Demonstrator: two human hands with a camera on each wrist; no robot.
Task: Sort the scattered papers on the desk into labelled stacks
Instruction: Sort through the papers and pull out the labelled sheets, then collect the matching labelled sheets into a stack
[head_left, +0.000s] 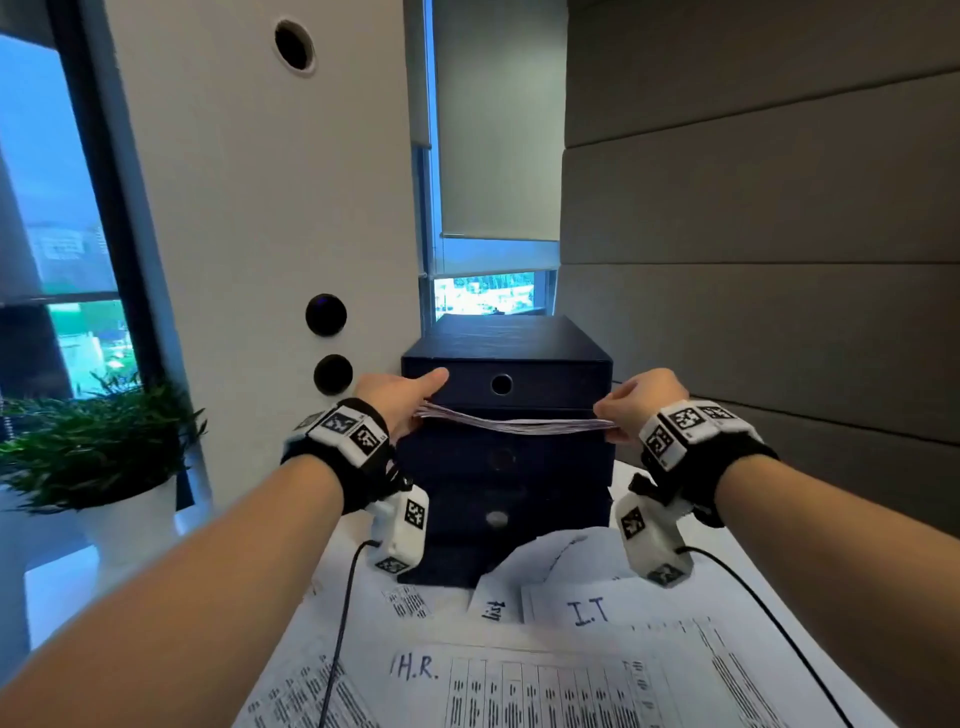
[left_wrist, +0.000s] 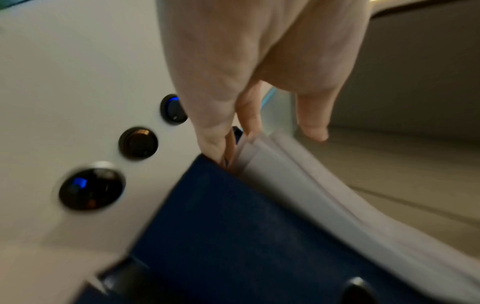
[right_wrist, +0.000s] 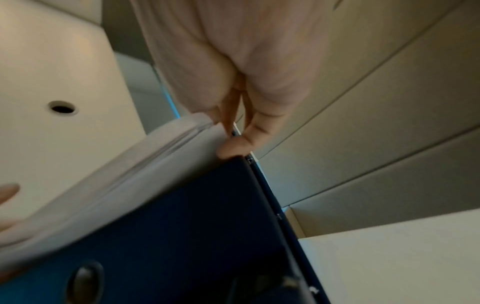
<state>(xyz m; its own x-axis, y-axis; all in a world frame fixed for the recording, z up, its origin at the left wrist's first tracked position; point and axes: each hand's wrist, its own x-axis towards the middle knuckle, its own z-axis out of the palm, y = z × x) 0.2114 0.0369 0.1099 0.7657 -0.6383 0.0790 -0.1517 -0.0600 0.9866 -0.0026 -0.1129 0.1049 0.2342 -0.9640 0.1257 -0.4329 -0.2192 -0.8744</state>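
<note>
Both hands are holding one sheaf (head_left: 511, 423) of papers level in front of the dark drawer box (head_left: 506, 358) at the far end of the desk (head_left: 779, 597): the left hand (head_left: 402, 397) is pinching its left edge, thumb on top and fingers beneath, and the right hand (head_left: 641, 397) is pinching its right edge. The sheaf is sagging in the middle and lying just under the top drawer (head_left: 501, 384), at the gap above the second one. By my reading, the step in hand is filing a sorted batch into the box. Near the person, sheets marked "H.R." (head_left: 415, 667) and "I.T" (head_left: 589, 610) are lying among loose papers not yet stacked. The next move calls for keeping the sheaf flat and square while feeding its far edge inward, so no corner is catching.
</note>
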